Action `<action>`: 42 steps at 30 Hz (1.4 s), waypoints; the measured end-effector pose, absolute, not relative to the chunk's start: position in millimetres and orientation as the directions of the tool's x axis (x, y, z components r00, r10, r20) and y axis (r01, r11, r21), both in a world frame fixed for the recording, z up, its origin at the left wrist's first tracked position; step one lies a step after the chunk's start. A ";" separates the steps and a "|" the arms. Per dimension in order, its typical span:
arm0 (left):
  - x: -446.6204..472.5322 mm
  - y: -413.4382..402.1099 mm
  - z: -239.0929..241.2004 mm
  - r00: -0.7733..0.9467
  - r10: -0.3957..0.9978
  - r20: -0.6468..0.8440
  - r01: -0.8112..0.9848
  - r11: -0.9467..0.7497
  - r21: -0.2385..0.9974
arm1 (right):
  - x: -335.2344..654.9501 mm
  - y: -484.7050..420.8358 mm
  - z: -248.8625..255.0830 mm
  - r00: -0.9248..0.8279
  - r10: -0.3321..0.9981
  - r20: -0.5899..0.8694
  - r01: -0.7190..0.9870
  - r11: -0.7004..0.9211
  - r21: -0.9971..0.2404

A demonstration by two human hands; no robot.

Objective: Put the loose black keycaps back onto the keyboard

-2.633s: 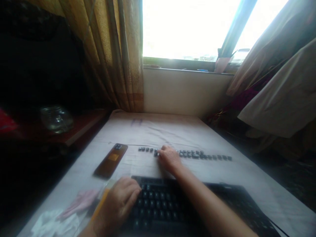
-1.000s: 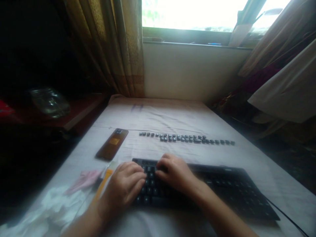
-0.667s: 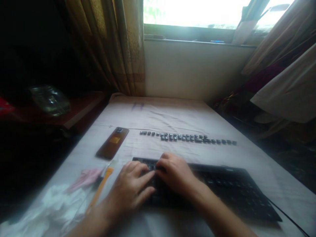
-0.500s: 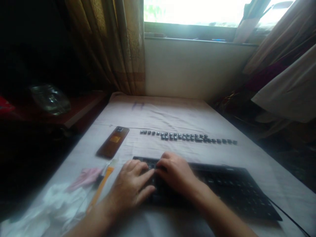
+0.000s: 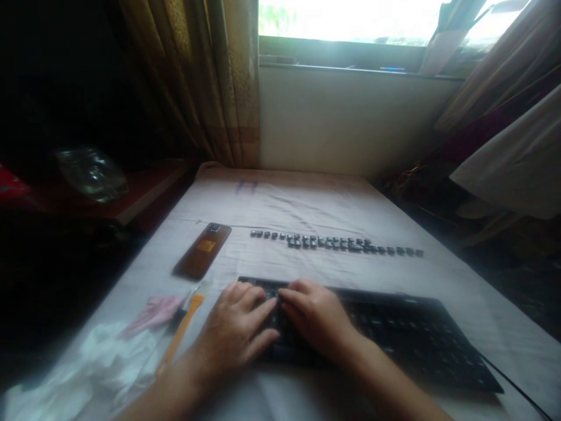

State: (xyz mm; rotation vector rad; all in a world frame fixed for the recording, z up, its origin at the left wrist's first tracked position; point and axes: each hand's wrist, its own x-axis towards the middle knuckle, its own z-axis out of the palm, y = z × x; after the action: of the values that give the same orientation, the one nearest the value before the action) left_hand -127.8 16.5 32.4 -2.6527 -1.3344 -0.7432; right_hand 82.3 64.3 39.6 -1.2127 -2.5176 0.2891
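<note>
A black keyboard (image 5: 403,327) lies on the cloth-covered surface, some of its key area looking bare and dark. My left hand (image 5: 236,321) rests over its left end, thumb and forefinger apart and the other fingers bent onto the keys. Close beside it, my right hand (image 5: 318,313) has its fingertips drawn together low over the same part of the keyboard. Whatever lies between those fingertips is hidden and blurred. Beyond the keyboard, loose keycaps (image 5: 328,242) sit in uneven rows on the cloth.
A brown phone (image 5: 204,251) lies face down at left. Nearer are a pink cloth (image 5: 153,314), an orange-handled tool (image 5: 182,333) and crumpled white material (image 5: 83,365). The keyboard's cable (image 5: 517,380) runs off right. Behind stand a curtain (image 5: 219,88) and a wall (image 5: 342,117).
My right hand's fingers have shifted slightly over the keys, close to my left forefinger. The left hand stays on the keyboard's left end. The whole view has moved a little.
</note>
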 end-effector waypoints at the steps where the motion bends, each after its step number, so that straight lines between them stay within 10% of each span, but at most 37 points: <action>1: -127.8 16.3 32.1 0.503 0.735 0.455 0.775 -0.616 0.137 | 83.7 62.7 36.5 -0.591 0.769 0.245 0.704 0.640 -0.309; 22: -125.7 16.0 32.2 0.500 0.755 0.424 0.783 -0.603 0.150 | 82.0 56.3 36.9 -0.621 0.743 0.252 0.698 0.669 -0.254; 35: -125.5 15.4 32.6 0.490 0.754 0.437 0.777 -0.605 0.174 | 109.6 78.3 48.0 -0.502 0.837 0.218 0.619 0.524 -0.586; 42: -126.6 14.4 32.0 0.484 0.767 0.421 0.786 -0.593 0.175 | 147.3 103.0 57.7 -0.440 0.896 -0.051 0.789 0.359 -0.498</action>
State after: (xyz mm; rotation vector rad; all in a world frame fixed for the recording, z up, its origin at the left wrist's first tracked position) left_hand -126.6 14.4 32.0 -2.6703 -1.3979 -0.7245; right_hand 147.3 103.0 57.7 -1.5123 -2.3911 0.6800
